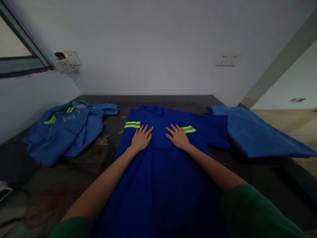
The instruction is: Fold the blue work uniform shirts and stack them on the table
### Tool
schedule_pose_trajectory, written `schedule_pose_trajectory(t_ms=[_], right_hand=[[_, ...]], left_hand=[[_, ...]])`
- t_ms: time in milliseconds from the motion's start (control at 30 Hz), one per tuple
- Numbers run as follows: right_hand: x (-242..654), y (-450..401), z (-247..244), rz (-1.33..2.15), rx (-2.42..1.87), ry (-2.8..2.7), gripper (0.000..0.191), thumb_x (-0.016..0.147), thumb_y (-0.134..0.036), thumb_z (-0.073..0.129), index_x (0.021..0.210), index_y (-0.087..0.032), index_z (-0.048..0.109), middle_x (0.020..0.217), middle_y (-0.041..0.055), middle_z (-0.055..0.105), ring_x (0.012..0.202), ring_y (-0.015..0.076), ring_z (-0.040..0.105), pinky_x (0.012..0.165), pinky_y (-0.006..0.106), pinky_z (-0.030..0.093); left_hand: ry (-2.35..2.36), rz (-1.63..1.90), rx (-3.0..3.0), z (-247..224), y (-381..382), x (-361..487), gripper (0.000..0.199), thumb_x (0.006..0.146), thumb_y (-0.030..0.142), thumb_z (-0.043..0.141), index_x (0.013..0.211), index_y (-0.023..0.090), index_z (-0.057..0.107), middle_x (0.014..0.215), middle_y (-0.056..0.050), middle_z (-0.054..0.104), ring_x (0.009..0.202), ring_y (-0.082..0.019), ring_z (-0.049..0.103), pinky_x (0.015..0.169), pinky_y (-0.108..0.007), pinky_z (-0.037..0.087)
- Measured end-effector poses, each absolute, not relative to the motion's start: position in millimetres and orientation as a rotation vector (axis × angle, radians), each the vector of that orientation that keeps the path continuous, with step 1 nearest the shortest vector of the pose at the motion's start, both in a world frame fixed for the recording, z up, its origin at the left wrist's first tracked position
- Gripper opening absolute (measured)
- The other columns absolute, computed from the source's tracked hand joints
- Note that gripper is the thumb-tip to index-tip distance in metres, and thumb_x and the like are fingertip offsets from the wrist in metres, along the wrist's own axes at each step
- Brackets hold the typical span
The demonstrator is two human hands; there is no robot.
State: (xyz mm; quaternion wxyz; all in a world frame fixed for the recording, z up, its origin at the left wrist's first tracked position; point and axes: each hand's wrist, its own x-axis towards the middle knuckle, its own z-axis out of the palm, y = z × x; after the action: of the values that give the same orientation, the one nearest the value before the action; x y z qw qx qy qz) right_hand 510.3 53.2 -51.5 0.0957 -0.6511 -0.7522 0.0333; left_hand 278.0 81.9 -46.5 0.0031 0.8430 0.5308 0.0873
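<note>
A dark blue work jacket [163, 172] with yellow-green and grey reflective stripes lies spread out in front of me, its collar [151, 109] at the far end. My left hand [142, 138] rests flat on its left chest area, fingers apart, just beside a reflective stripe [132, 124]. Flat on the opposite side lies my right hand [178, 137], fingers spread, by the other stripe [189, 129]. Neither hand grips the cloth. One sleeve [215, 130] stretches out to the right; the left sleeve is not clearly visible.
A crumpled blue garment [71, 129] with yellow-green stripes lies on the dark table [99, 98] at left. Folded blue cloth [257, 132] lies at right, reaching the table's edge. Behind stands a white wall [148, 49] with sockets [228, 59]. A white object [5, 191] is at far left.
</note>
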Motion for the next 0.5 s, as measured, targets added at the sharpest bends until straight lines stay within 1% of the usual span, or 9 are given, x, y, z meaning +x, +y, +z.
schedule_pose_trajectory(t_ms=[167, 300, 400, 500], right_hand=[[511.7, 79.3, -49.3, 0.116, -1.867, -2.276, 0.056, 0.095, -0.055, 0.034, 0.146, -0.032, 0.036, 0.155, 0.0067, 0.027, 0.143, 0.0333, 0.018, 0.112, 0.054, 0.020], [512.7, 91.3, -50.2, 0.089, -1.798, -2.288, 0.054, 0.095, -0.054, 0.038, 0.143, -0.031, 0.042, 0.153, 0.0075, 0.031, 0.142, 0.0337, 0.023, 0.112, 0.055, 0.021], [512.4, 92.4, -47.5, 0.102, -1.731, -2.258, 0.052, 0.095, -0.049, 0.042, 0.141, -0.025, 0.046, 0.151, 0.0104, 0.036, 0.141, 0.0310, 0.024, 0.112, 0.051, 0.022], [516.0, 76.8, -35.2, 0.131, -1.652, -2.161, 0.047, 0.094, -0.038, 0.048, 0.136, -0.016, 0.051, 0.147, 0.0136, 0.040, 0.142, 0.0248, 0.025, 0.114, 0.043, 0.023]], left_hand=[[1.746, 0.244, 2.599, -48.1, 98.6, 277.6, 0.051, 0.098, 0.040, 0.027, 0.148, 0.033, 0.028, 0.155, -0.003, 0.028, 0.144, -0.026, 0.021, 0.115, -0.048, 0.021], [1.784, 0.228, 2.551, -51.9, 108.2, 277.3, 0.055, 0.096, 0.050, 0.026, 0.149, 0.034, 0.025, 0.156, -0.003, 0.027, 0.144, -0.026, 0.020, 0.115, -0.049, 0.020], [1.802, 0.204, 2.533, -53.8, 112.0, 277.6, 0.058, 0.094, 0.055, 0.026, 0.149, 0.035, 0.024, 0.156, -0.003, 0.026, 0.144, -0.027, 0.020, 0.115, -0.049, 0.019], [1.792, 0.217, 2.554, -56.1, 112.7, 277.3, 0.058, 0.095, 0.055, 0.023, 0.149, 0.035, 0.024, 0.156, -0.003, 0.026, 0.144, -0.027, 0.021, 0.114, -0.050, 0.019]])
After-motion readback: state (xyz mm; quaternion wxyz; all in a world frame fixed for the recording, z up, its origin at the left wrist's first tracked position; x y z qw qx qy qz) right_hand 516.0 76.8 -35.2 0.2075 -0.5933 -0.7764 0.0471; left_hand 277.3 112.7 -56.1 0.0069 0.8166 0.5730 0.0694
